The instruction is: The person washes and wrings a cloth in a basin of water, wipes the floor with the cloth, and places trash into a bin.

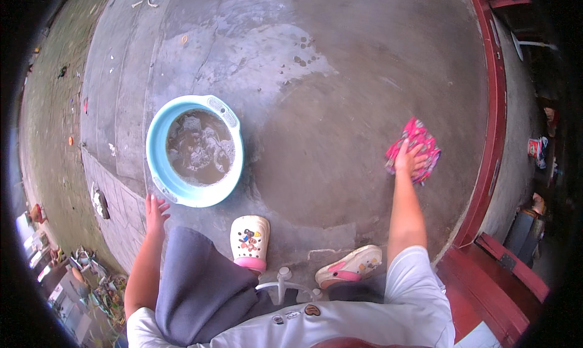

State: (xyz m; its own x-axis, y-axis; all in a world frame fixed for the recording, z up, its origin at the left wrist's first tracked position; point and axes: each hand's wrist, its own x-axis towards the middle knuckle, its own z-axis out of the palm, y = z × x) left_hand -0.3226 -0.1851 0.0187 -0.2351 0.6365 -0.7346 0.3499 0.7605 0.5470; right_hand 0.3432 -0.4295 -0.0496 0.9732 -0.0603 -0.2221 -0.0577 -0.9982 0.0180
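My right hand (410, 161) presses down on a bunched pink patterned cloth (421, 141), which lies on the wet concrete floor (314, 166). The fingers spread over the cloth's top, and the palm hides part of it. Off to the left, a light-blue plastic basin (155, 134) holds murky, sudsy water (200, 145). Just below the basin's near rim hovers my left hand (156, 213), empty, with its fingers apart. Whether it touches the rim I cannot tell.
A dark-red door sill (494, 97) borders the floor at the right. My feet, in white clogs (250, 239), straddle white stool legs (282, 284). A dark shoe (99, 202) lies left, near a mossy brick strip (50, 102). Potted plants (102, 289) stand at lower left.
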